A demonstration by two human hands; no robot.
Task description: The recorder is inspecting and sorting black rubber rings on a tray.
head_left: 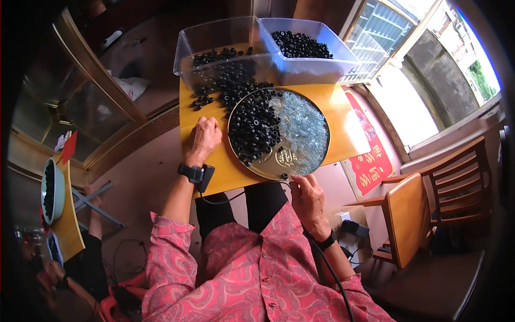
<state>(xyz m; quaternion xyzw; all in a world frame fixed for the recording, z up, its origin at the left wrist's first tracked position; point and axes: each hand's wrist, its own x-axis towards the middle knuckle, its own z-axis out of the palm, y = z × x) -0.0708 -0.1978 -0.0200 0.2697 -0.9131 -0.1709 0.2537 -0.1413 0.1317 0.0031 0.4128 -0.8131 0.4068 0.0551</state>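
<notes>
A round tray (268,169) with a gold-coloured base lies on the yellow table (343,129). Black ring-like pieces (255,126) fill its left side, and small clear glittering pieces (304,129) cover the right. My left hand (206,138) rests on the table left of the tray, its fingers curled closed; what is inside them, if anything, is hidden. At the tray's near rim my right hand (309,201) has thumb and fingertips pinched together, and I cannot make out what they hold. A single black piece (284,176) sits just left of those fingertips, by the rim.
A clear plastic bin (188,51) lies tipped behind the tray, black pieces spilling from it. Beside it stands a bluish bin (316,65) holding more. A wooden chair (399,214) is at right. Another person's hand (56,271) shows at left, near a bowl (58,193).
</notes>
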